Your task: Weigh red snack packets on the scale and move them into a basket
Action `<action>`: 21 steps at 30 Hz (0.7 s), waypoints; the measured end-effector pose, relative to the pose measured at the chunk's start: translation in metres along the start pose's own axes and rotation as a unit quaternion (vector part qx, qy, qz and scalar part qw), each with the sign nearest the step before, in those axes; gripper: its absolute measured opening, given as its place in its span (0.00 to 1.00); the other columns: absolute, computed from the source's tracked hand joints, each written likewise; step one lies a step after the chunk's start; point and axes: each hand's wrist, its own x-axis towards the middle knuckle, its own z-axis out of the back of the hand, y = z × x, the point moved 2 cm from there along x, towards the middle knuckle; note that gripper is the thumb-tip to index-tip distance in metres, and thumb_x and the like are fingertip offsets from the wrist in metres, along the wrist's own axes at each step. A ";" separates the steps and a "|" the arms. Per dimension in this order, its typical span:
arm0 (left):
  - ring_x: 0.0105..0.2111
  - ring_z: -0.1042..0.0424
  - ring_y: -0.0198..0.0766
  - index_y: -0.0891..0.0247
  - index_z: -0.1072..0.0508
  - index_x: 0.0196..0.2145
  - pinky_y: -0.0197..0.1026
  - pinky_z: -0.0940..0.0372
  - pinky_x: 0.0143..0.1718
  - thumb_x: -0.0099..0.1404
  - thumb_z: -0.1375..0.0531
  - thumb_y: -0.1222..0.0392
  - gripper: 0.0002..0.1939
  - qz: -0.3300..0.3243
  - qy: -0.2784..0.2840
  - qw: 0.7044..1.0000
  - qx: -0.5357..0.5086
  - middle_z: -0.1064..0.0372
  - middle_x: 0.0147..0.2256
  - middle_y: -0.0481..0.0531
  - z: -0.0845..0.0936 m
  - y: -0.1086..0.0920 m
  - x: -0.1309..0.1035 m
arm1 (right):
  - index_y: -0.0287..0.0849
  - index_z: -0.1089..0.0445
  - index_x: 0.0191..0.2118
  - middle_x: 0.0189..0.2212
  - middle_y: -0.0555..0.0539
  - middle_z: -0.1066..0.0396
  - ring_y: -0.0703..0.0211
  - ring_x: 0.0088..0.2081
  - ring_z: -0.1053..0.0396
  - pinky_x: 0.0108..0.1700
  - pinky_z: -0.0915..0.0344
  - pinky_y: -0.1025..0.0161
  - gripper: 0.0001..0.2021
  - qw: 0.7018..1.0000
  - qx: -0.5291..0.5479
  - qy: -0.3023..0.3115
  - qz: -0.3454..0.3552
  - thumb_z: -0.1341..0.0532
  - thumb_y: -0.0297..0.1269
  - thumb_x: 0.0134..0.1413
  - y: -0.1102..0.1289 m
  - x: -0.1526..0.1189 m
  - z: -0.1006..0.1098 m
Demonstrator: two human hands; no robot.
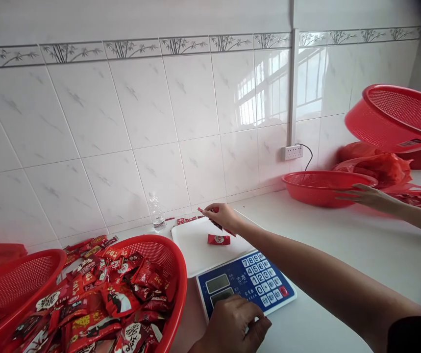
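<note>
Above the white pan of a digital scale [245, 279], my right hand [223, 217] pinches small red wrapped snack packets [215, 224]; their exact number is hidden by the fingers. One red packet [218, 239] lies flat on the pan, just below that hand. My left hand [234, 321] is curled at the scale's front edge, partly over the lower display. Its fingertips are turned under, so anything inside is hidden. Left of the scale, a red plastic basket [181, 274] is heaped with red and brown packets [96, 299].
A clear bottle [156, 212] stands by the tiled wall, near loose packets. Another red basket [54, 264] is at far left. On the right, another person's hand [360, 194] touches a red basket [316, 193]; a tilted basket [390, 122] and red bags [379, 169] are behind.
</note>
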 end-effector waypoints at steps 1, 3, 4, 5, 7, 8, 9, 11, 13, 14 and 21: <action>0.25 0.32 0.35 0.63 0.29 0.27 0.35 0.41 0.28 0.64 0.50 0.55 0.15 0.001 0.002 1.000 -0.001 0.29 0.24 0.51 0.000 0.000 0.000 | 0.42 0.28 0.33 0.18 0.52 0.33 0.69 0.17 0.40 0.17 0.44 0.71 0.17 1.000 0.017 -0.003 -0.001 0.42 0.51 0.47 0.001 0.001 0.003; 0.26 0.32 0.35 0.63 0.29 0.27 0.35 0.41 0.28 0.64 0.50 0.55 0.15 0.004 0.006 1.000 -0.001 0.29 0.24 0.51 0.001 0.000 0.000 | 0.41 0.28 0.33 0.18 0.53 0.34 0.70 0.15 0.42 0.15 0.45 0.71 0.18 0.999 0.047 -0.012 -0.002 0.42 0.51 0.46 0.005 0.004 0.009; 0.26 0.32 0.35 0.63 0.29 0.27 0.35 0.41 0.28 0.64 0.50 0.56 0.14 0.005 0.007 1.000 0.000 0.29 0.24 0.51 0.001 0.000 0.000 | 0.41 0.29 0.34 0.18 0.53 0.35 0.70 0.15 0.43 0.14 0.46 0.71 0.18 0.998 0.061 -0.017 -0.002 0.41 0.52 0.46 0.007 0.004 0.012; 0.26 0.32 0.35 0.63 0.29 0.27 0.35 0.41 0.28 0.64 0.50 0.56 0.14 0.007 0.007 1.000 0.000 0.29 0.24 0.50 0.001 0.000 0.000 | 0.41 0.29 0.34 0.17 0.53 0.35 0.71 0.14 0.44 0.14 0.47 0.71 0.18 0.997 0.073 -0.021 -0.001 0.41 0.52 0.46 0.009 0.004 0.016; 0.26 0.32 0.34 0.63 0.29 0.27 0.35 0.41 0.29 0.64 0.49 0.56 0.14 0.008 0.004 1.000 0.000 0.29 0.24 0.50 0.001 -0.001 0.000 | 0.41 0.29 0.34 0.17 0.53 0.36 0.71 0.14 0.45 0.13 0.48 0.70 0.18 0.995 0.092 -0.033 0.002 0.41 0.52 0.45 0.014 0.004 0.026; 0.26 0.32 0.34 0.63 0.29 0.27 0.35 0.41 0.29 0.64 0.49 0.56 0.14 0.008 0.003 1.000 0.000 0.29 0.24 0.50 0.001 -0.001 0.000 | 0.41 0.29 0.34 0.17 0.53 0.36 0.71 0.14 0.45 0.13 0.48 0.70 0.18 0.994 0.100 -0.040 0.005 0.40 0.52 0.45 0.017 0.004 0.031; 0.26 0.32 0.34 0.62 0.29 0.27 0.35 0.41 0.29 0.64 0.49 0.56 0.14 0.009 0.002 1.000 0.001 0.29 0.24 0.50 0.001 -0.001 0.000 | 0.41 0.29 0.34 0.18 0.53 0.35 0.72 0.14 0.45 0.13 0.48 0.71 0.18 0.993 0.107 -0.048 0.009 0.40 0.51 0.45 0.020 0.004 0.037; 0.25 0.32 0.34 0.62 0.29 0.27 0.34 0.41 0.28 0.64 0.49 0.56 0.14 0.008 0.001 1.000 0.002 0.30 0.23 0.50 0.001 -0.002 0.000 | 0.41 0.29 0.33 0.19 0.52 0.35 0.72 0.14 0.45 0.13 0.48 0.71 0.17 0.991 0.116 -0.064 0.017 0.40 0.51 0.45 0.025 0.003 0.051; 0.25 0.32 0.34 0.62 0.30 0.26 0.34 0.41 0.28 0.64 0.49 0.55 0.14 0.008 -0.001 1.000 0.001 0.30 0.23 0.50 0.001 -0.001 0.000 | 0.41 0.29 0.32 0.20 0.52 0.35 0.73 0.14 0.45 0.13 0.48 0.71 0.17 0.989 0.120 -0.079 0.022 0.40 0.51 0.45 0.030 0.002 0.065; 0.25 0.32 0.34 0.62 0.30 0.26 0.34 0.41 0.28 0.64 0.49 0.55 0.14 0.008 -0.002 1.000 -0.001 0.30 0.23 0.50 0.001 -0.001 0.000 | 0.41 0.29 0.32 0.20 0.52 0.35 0.73 0.14 0.45 0.13 0.49 0.71 0.17 0.989 0.121 -0.086 0.023 0.40 0.51 0.45 0.033 0.001 0.073; 0.25 0.33 0.33 0.62 0.31 0.25 0.34 0.42 0.27 0.65 0.50 0.55 0.15 0.005 -0.009 1.000 -0.005 0.30 0.23 0.49 0.002 -0.002 0.001 | 0.40 0.30 0.31 0.16 0.53 0.38 0.73 0.11 0.48 0.09 0.54 0.71 0.21 0.979 0.115 -0.165 0.030 0.39 0.55 0.43 0.049 -0.020 0.131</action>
